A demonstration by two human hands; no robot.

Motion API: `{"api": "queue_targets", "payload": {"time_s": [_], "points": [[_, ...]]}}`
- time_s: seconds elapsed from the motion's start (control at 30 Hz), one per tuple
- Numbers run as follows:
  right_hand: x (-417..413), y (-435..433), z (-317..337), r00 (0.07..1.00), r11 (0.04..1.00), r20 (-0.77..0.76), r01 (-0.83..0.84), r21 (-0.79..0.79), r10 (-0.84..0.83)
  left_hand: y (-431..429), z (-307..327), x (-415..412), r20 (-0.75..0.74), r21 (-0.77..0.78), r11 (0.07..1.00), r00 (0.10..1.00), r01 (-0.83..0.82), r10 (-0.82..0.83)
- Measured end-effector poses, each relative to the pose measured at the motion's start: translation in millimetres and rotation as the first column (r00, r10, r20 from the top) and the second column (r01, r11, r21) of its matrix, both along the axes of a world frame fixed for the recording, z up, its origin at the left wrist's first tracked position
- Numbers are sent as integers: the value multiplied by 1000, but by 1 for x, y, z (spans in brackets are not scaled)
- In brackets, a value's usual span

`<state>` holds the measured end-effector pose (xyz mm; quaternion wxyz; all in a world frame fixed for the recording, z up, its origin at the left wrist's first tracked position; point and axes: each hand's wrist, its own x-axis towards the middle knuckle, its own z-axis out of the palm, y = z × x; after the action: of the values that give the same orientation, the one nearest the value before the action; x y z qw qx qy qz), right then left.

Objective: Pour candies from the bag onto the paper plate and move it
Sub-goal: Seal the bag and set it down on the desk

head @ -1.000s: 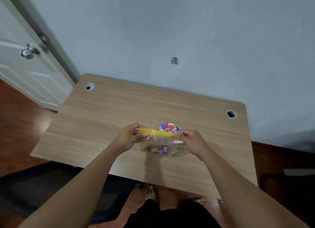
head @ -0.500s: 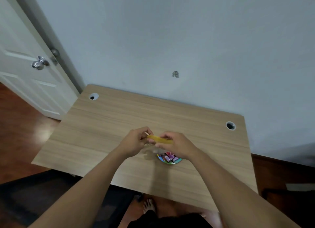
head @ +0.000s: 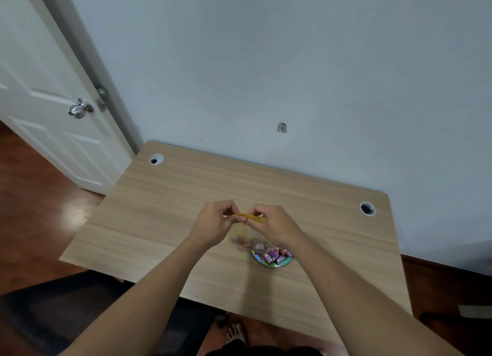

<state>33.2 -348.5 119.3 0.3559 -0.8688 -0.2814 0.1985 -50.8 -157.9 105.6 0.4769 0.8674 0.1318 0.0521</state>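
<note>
Pouring step: the person holds the bag point(head: 246, 229) above the counter point(head: 165, 209), and this looks like the end of the pour, since many candies point(head: 274, 255) already lie on the paper plate point(head: 277, 264).
Left hand point(head: 213, 224): its fingers are closed in a pinch on the yellow strip of the bag, at the left end.
Right hand point(head: 277, 226): its fingers are closed on the same yellow strip, at the right end.
Bag: it hangs below both hands, clear and blurred; some candies seem to remain in its lower part, but I cannot tell how many.
Plate position: it lies on the counter at about 5 o'clock from the hands, near the front edge and partly hidden under the right wrist.
Candies relative to the fingers: the pile is below the right fingers, at about 6 o'clock, apart from them.
Next move, my judgement: shake out the rest or put the bag aside, then free 1 hand to take the plate by its rim and keep it level, so no candy slides off.
</note>
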Motion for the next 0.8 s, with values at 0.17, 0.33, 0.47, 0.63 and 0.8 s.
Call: {"api": "queue_targets", "payload": {"time_s": [0.17, 0.33, 0.47, 0.63, 0.8], "points": [[3, 11, 12, 998, 1000, 66, -8, -28, 10, 6, 9, 4, 14, -44, 999, 1000, 3, -2], [14, 25, 22, 993, 999, 118, -11, -50, 16, 16, 17, 9, 11, -207, 977, 999, -45, 48], [19, 34, 22, 991, 999, 134, 0, -55, 7, 23, 24, 10, 4, -229, 969, 995, -98, 101], [19, 46, 22, 993, 999, 113, -12, -30, 15, 33, 27, 9, 0, -95, 986, 991, -136, 136], [18, 52, 26, 993, 1000, 115, -25, 1, 24, 37, 28, 9, 31, -62, 979, 980, -196, 198]]}}
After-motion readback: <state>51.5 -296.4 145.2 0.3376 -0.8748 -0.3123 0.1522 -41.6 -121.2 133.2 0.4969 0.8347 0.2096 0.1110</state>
